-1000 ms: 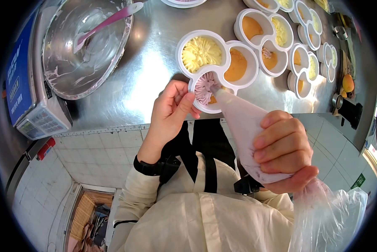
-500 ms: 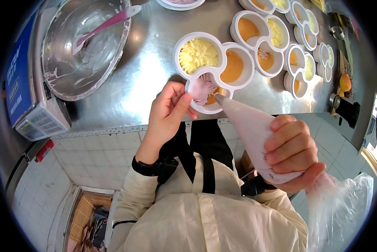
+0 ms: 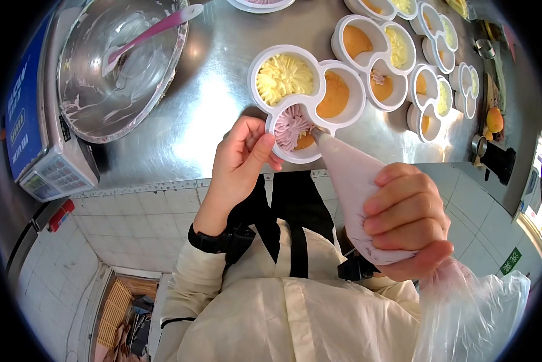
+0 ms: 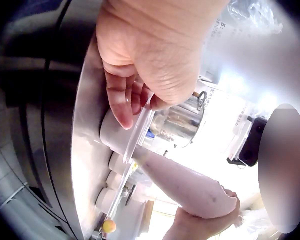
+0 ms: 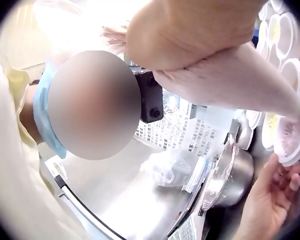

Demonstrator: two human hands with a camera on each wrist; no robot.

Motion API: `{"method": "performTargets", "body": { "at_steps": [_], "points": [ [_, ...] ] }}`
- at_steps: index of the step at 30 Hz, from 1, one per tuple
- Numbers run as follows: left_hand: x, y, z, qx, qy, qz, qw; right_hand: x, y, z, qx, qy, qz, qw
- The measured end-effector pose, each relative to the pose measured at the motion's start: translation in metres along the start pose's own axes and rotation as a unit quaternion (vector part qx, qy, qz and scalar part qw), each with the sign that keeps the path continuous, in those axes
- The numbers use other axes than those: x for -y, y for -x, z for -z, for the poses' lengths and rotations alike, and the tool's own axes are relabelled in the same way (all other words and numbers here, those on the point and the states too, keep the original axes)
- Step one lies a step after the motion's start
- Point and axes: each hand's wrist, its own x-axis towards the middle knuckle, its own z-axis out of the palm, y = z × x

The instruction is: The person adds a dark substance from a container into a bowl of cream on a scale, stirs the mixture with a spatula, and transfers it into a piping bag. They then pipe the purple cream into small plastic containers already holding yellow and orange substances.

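In the head view my left hand grips the near-left rim of a white three-cup container, thumb on the rim and fingers against the outer wall. Yellow piped cream fills its far-left cup, and a smooth orange filling lies in the right one. Ridged purple cream covers the left part of the near cup, with orange showing beside it. My right hand squeezes a piping bag of pale purple cream, its metal tip over this near cup. The left wrist view shows the bag slanting to the rim.
More three-cup containers stand to the right along the steel table. At left are a cream-smeared metal bowl with a pink spatula and a scale. A yellow-orange fruit lies far right.
The piping bag first drew back to the right, away from the purple cream, then came back left with its tip over the near cup. My left hand keeps its grip on the container.
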Motion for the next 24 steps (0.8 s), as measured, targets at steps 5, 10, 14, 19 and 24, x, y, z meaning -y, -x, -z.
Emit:
{"method": "performTargets", "body": {
  "at_steps": [5,10,14,19,24],
  "points": [
    [0.0,0.0,0.0,0.004,-0.009,0.004,1.0,0.002,-0.006,-0.007,0.024,0.034,-0.005,0.999],
    [-0.001,0.001,0.0,0.01,-0.005,0.001,1.0,0.006,-0.009,-0.01,0.034,0.04,-0.02,0.998],
    [-0.002,0.001,0.001,0.016,0.011,0.001,1.0,0.007,-0.01,-0.011,0.036,0.045,-0.02,0.998],
    [-0.003,0.001,0.0,0.013,0.007,0.007,1.0,0.007,-0.011,-0.012,0.052,0.033,-0.028,0.998],
    [0.0,0.001,0.002,0.017,0.011,0.002,1.0,0.007,-0.012,-0.016,0.05,0.015,-0.023,0.998]
  ]
}}
